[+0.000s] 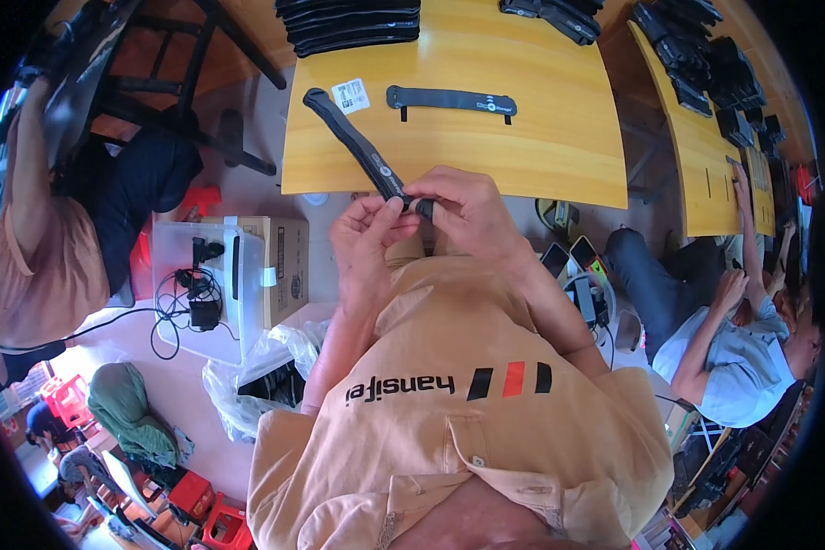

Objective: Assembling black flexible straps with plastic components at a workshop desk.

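Close to my body, at the table's near edge, my left hand [365, 240] pinches the lower end of a long flat black strap [357, 145] with a rounded far end and a small pale print. The strap slants away to the far left over the table. My right hand [470, 213], fingers closed, grips a short dark end piece beside the left fingertips. It seems to belong to the same strap, but the fingers hide the join. A second black strap [449, 99] lies crosswise on the table, two narrow black tabs sticking out beneath it.
The yellow wooden table [559, 147] carries a white printed label [349, 95], a stack of black straps [348, 26] and another pile [559, 18]. At left stand a clear bin [206, 312] with cables and a cardboard box [287, 275]. People sit on both sides.
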Motion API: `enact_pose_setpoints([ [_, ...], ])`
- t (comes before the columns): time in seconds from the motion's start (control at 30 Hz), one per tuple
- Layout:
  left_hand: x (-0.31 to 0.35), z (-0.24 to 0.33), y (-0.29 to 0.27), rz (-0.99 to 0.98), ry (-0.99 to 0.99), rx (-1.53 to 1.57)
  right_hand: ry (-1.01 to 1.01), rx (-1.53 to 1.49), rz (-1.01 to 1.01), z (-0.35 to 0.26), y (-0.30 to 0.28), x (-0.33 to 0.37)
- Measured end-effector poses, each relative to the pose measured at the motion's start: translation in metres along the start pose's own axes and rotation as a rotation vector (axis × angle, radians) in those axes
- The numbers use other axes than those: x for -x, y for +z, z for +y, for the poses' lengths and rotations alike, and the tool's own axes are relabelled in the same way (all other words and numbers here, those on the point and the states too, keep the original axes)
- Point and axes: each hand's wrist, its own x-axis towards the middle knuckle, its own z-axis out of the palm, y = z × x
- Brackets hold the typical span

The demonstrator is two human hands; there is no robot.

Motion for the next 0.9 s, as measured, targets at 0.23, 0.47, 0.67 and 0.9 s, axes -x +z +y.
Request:
enact_pose_setpoints([
  [0.23,0.001,0.003,0.001,-0.023,-0.007,-0.089,0.305,-0.321,-0.102,0.005,-0.009,-0.003],
  [0.47,0.003,0.007,0.006,-0.038,-0.005,-0.118,0.330,-0.379,-0.092,0.005,-0.007,-0.002],
  [0.67,0.004,0.006,0.005,-0.007,0.057,-0.163,-0.082,0.189,0.036,-0.008,0.002,0.003],
  [0.9,0.003,0.002,0.002,-0.006,0.075,-0.198,-0.248,0.404,0.102,-0.004,0.013,0.007],
])
